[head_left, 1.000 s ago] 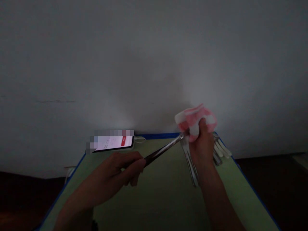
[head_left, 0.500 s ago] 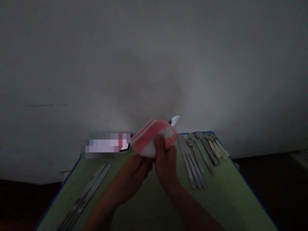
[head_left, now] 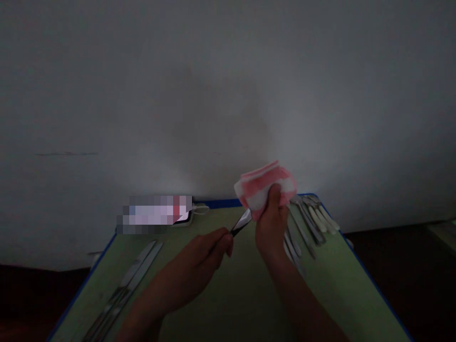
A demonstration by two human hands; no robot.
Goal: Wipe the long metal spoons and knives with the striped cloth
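My left hand [head_left: 201,259] is closed around the handle of a shiny table knife [head_left: 242,222], whose blade slants up to the right. The handle is mostly hidden in my fingers. The blade's far end is at the lower edge of a pink and white striped cloth [head_left: 261,187]; whether they touch I cannot tell. My right hand [head_left: 272,223] grips that folded cloth, thumb on top, above the right part of the table.
Two long knives [head_left: 137,273] lie on the left of the green table [head_left: 213,304]. Spoons [head_left: 304,223], white-handled cutlery [head_left: 322,221] and other partly covered pieces lie on the right. A partly blurred phone-like device [head_left: 183,218] with a white cable [head_left: 202,209] is by the wall.
My right hand and the cloth have moved right and up, off most of the blade. The knife's tip, before showing beyond the cloth, is now at its lower edge. My left hand still holds the knife.
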